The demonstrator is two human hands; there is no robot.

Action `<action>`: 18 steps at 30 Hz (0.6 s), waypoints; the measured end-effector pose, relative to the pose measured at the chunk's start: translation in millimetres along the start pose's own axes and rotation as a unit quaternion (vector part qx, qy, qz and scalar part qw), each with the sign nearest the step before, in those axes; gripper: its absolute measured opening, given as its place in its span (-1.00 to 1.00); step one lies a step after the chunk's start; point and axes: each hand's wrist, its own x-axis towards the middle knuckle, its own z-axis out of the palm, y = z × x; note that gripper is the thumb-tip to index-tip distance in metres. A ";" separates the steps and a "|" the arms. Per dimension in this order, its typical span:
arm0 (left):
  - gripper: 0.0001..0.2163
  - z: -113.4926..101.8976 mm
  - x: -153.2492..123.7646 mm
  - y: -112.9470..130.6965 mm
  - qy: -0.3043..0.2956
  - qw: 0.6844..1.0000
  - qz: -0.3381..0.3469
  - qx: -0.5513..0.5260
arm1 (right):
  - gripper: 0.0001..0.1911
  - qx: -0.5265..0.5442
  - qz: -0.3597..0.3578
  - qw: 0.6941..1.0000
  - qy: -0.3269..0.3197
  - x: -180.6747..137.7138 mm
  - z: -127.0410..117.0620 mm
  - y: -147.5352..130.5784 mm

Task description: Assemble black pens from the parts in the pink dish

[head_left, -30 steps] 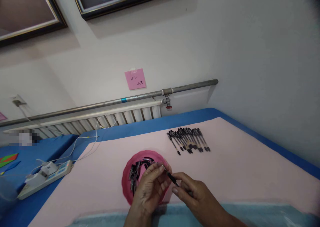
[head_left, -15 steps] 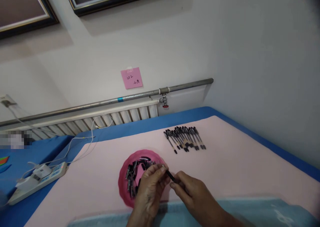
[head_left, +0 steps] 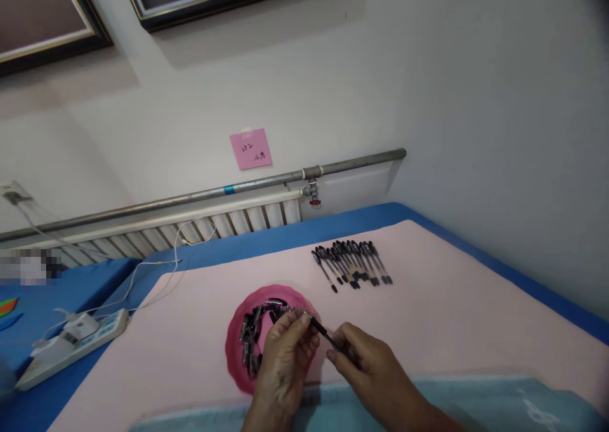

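Between my two hands is a slim pen [head_left: 324, 332] with a black section and a clear barrel. My left hand [head_left: 288, 356] pinches its upper-left end near the tip. My right hand [head_left: 368, 362] is closed round the barrel at the other end, hiding that end. Just under and beyond my left hand stands a pink scalloped bowl [head_left: 234, 356], with black pen caps [head_left: 248, 337] and small springs or clear parts in it. Farther back lies a row of black-capped pens [head_left: 354, 264], side by side.
A pink sheet [head_left: 451, 305] covers the blue table [head_left: 375, 214]. Along the left edge lies a white power strip [head_left: 102, 330] with plugs and cables. A light blue cloth [head_left: 476, 400] lies along the near edge. Behind are a radiator [head_left: 238, 221] and a pipe [head_left: 190, 197].
My right hand has shifted slightly right along the pen, so more of its barrel shows between my hands. My left hand keeps its pinch. The bowl and pen row stay put.
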 end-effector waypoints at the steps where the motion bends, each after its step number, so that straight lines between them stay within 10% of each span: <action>1: -0.77 0.3 -0.2 0.4 -0.004 1.000 -0.002 -0.002 | -0.82 -0.003 -0.013 1.000 -0.003 -0.4 0.2 0.3; 18: -0.82 -3.1 4.7 3.7 0.025 0.999 0.030 -0.026 | -0.96 -0.088 -0.038 0.995 0.013 -0.7 1.0 11.5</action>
